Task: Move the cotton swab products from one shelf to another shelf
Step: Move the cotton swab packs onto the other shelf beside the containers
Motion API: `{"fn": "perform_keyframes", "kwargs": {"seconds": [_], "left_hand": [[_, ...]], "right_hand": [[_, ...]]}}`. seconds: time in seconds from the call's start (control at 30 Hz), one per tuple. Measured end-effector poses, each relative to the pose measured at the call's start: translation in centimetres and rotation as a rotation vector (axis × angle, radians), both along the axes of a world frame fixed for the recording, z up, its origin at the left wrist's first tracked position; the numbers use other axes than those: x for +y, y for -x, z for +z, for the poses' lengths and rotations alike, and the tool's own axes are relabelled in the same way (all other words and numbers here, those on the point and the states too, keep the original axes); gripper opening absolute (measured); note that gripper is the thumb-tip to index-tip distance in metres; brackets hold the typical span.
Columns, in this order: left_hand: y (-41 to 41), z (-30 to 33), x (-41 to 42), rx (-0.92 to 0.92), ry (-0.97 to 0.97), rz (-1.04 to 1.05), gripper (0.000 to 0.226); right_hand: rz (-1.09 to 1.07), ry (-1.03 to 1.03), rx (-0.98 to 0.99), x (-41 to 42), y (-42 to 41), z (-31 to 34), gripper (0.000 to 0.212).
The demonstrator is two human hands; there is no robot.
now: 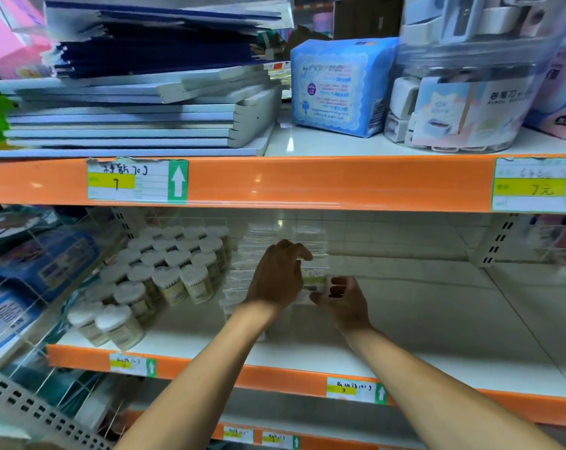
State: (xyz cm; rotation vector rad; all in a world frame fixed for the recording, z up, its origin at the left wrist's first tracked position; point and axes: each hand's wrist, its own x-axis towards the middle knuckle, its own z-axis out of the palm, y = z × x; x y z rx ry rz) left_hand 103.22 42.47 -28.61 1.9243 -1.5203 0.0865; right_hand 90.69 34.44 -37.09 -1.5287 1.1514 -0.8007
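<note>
Both hands are working at the centre of the frame, on the middle shelf [437,336] of a store rack with orange front rails. The left hand [276,276] is lying over a stack of clear plastic cotton swab packs [242,280], its fingers curled over the top pack and the thumb hooked toward the right, apparently steadying the pile so the slippery wrappers do not slide. The right hand [341,298], just right of centre, is pinching the near end of a green-labelled swab pack [314,282] between its bent fingers and thumb; the pack is blurred, so how firmly it is held cannot be told. It reads as a two-handed grip meant to square the pack against the stack or draw it off it.

To the left of the hands, a block of round cotton swab jars [165,271] with white lids is sitting packed in rows along a wire divider [48,303]. The right half of the shelf is showing only its white board. In the upper part of the frame, the shelf above is carrying flat blue-edged pads [129,125], a blue soft pack [337,86] and a clear tub of pencil sharpeners [470,102].
</note>
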Motion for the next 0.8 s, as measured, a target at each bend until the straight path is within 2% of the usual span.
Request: {"fn": "perform_keyframes", "kwargs": {"seconds": [0.23, 0.43, 0.8], "left_hand": [[3.9, -1.4, -2.5, -0.020, -0.179, -0.180, 0.021], [9.2, -2.7, -4.5, 0.005, -0.350, -0.306, 0.022], [19.6, -2.6, -8.8, 0.048, -0.493, -0.486, 0.026]], "right_hand": [[-0.004, -0.028, 0.150, -1.0, 5.6, 1.1, 0.032], [-0.034, 0.037, 0.356, -1.4, 12.6, 2.1, 0.030], [-0.275, -0.013, 0.399, -1.5, 26.3, 3.4, 0.033]]}}
